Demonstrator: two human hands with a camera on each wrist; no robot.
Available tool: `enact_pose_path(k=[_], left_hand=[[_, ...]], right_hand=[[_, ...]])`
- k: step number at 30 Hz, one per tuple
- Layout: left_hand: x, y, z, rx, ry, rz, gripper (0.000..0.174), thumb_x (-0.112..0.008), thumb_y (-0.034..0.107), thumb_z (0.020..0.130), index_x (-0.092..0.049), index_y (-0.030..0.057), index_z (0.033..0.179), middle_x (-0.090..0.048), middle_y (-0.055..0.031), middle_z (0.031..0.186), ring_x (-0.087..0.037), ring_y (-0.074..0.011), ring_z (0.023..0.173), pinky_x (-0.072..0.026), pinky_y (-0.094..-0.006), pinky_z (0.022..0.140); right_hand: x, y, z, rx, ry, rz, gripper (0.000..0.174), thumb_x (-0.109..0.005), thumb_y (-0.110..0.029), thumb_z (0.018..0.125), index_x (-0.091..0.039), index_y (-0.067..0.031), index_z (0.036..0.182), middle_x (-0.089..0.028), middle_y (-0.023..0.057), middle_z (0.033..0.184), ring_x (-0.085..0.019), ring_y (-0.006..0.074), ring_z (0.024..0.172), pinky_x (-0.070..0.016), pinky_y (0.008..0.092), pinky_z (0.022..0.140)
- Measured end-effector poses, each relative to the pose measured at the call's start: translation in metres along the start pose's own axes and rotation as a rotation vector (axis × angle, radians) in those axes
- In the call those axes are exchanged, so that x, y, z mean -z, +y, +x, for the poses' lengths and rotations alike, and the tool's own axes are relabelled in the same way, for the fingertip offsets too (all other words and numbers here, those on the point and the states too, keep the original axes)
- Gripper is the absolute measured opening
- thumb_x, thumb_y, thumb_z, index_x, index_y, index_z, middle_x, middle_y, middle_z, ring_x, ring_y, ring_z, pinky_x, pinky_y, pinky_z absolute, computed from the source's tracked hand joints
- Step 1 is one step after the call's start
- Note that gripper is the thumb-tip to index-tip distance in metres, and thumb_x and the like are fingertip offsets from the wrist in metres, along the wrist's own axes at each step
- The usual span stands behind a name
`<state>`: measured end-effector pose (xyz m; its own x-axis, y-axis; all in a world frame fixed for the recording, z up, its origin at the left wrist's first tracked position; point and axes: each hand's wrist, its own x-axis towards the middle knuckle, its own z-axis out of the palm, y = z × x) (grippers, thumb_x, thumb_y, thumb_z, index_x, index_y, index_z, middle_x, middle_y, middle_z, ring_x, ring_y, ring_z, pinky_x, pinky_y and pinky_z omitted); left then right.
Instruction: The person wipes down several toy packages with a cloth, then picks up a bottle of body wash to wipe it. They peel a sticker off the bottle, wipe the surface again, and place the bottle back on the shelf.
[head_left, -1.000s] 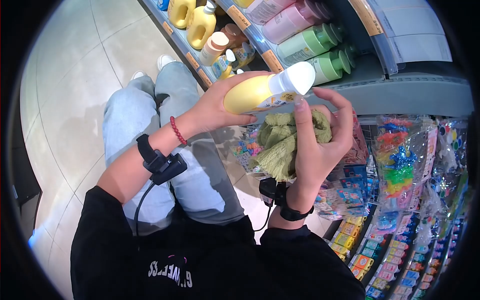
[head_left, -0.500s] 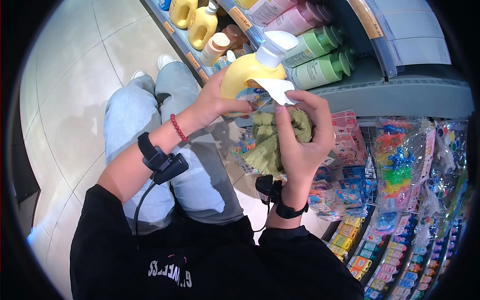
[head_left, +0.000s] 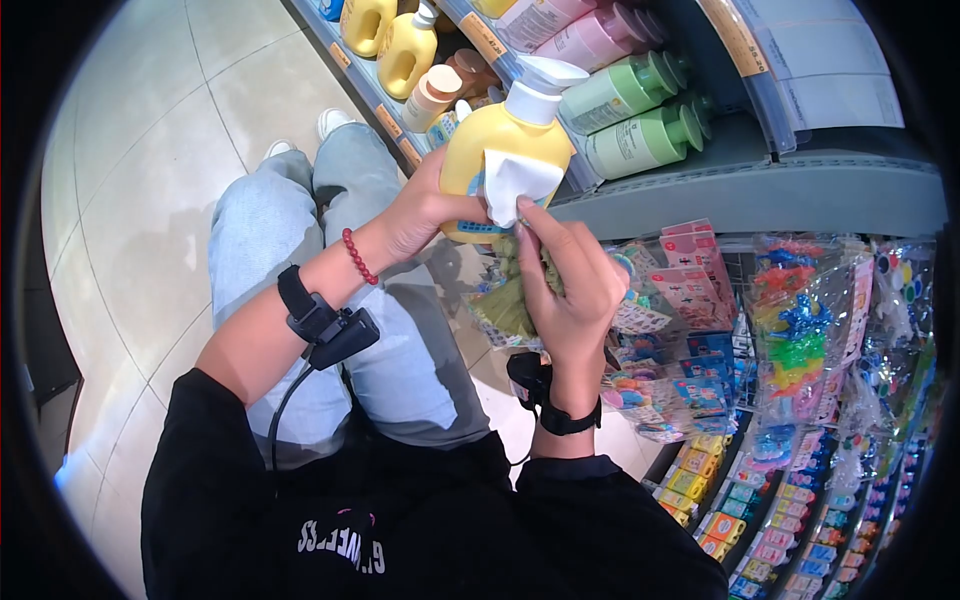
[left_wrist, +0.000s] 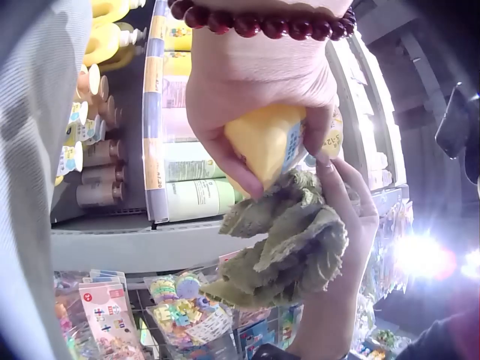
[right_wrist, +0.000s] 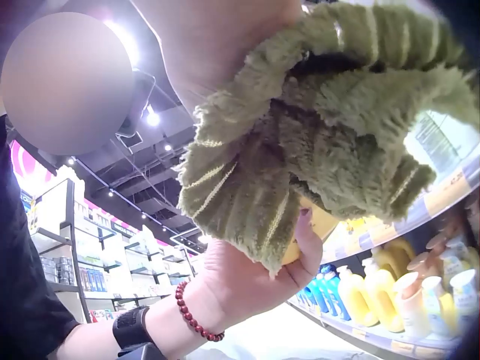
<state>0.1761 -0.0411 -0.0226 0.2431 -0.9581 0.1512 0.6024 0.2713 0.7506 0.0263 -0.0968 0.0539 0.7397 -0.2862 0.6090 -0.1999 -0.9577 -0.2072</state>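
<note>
My left hand (head_left: 420, 212) grips a yellow bottle (head_left: 470, 150) with a white pump top (head_left: 537, 95), fingers behind it and thumb across its front. A white flap (head_left: 522, 178), like a peeled-back label, hangs over the bottle's front. Thumb and index finger of my right hand (head_left: 575, 285) pinch the flap's lower tip. A bunched green cloth (left_wrist: 289, 244) is tucked in the right palm, below the bottle's base. In the right wrist view the cloth (right_wrist: 337, 127) hides most of the bottle, with the left hand (right_wrist: 255, 277) beyond it.
A shelf edge (head_left: 760, 195) runs just beyond the bottle. Green pump bottles (head_left: 645, 140) lie behind it, and yellow bottles (head_left: 408, 50) stand to the left. Bagged toys (head_left: 800, 320) hang at the right, above rows of small packs (head_left: 730, 520). Pale floor tiles (head_left: 140, 250) lie left.
The bottle has turned from lying sideways to upright, its front towards me. The white flap came into view and now drapes down the front. My right hand has moved left and slightly down.
</note>
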Motion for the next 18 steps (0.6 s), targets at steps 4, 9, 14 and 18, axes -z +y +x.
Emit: enact_pose_path(k=[4, 9, 14, 18], left_hand=[[0.0, 0.0, 0.001, -0.052, 0.026, 0.044, 0.059, -0.064, 0.0, 0.068, -0.044, 0.0023, 0.124, -0.057, -0.0055, 0.111, -0.054, -0.0129, 0.103, -0.0435, -0.0292, 0.091], [-0.002, -0.007, 0.006, -0.283, 0.065, 0.37, 0.069, -0.07, 0.005, 0.068, -0.042, 0.0043, 0.13, -0.055, -0.0066, 0.118, -0.054, -0.0147, 0.106, -0.0432, -0.0309, 0.093], [-0.007, 0.001, 0.006, -0.312, 0.004, 0.618, 0.071, -0.076, 0.011, 0.068, -0.042, 0.0038, 0.13, -0.053, -0.0065, 0.122, -0.049, -0.0141, 0.111, -0.0382, -0.0299, 0.096], [-0.014, -0.001, 0.002, -0.276, -0.012, 0.545, 0.066, -0.072, 0.008, 0.068, -0.046, 0.0057, 0.129, -0.055, -0.007, 0.121, -0.052, -0.0145, 0.11, -0.0397, -0.0297, 0.096]], right_hand=[[0.002, -0.001, -0.011, -0.142, 0.048, 0.082, 0.029, -0.068, 0.003, 0.071, -0.065, -0.002, 0.099, -0.059, 0.0095, 0.071, -0.057, 0.0219, 0.056, -0.0455, 0.0287, 0.053], [0.021, 0.003, -0.019, -0.511, 0.414, 0.085, 0.019, -0.06, -0.005, 0.084, -0.062, 0.0027, 0.1, -0.064, 0.011, 0.092, -0.06, 0.0186, 0.082, -0.0476, 0.0291, 0.076], [0.037, 0.018, -0.006, -0.76, 0.794, 0.397, 0.029, -0.049, -0.015, 0.092, -0.051, 0.0034, 0.115, -0.057, 0.0154, 0.111, -0.058, 0.0222, 0.096, -0.0479, 0.0335, 0.082], [0.032, 0.012, 0.001, -0.726, 0.805, 0.694, 0.037, -0.042, -0.018, 0.095, -0.041, 0.0025, 0.125, -0.047, 0.0176, 0.122, -0.056, 0.0253, 0.102, -0.0488, 0.036, 0.085]])
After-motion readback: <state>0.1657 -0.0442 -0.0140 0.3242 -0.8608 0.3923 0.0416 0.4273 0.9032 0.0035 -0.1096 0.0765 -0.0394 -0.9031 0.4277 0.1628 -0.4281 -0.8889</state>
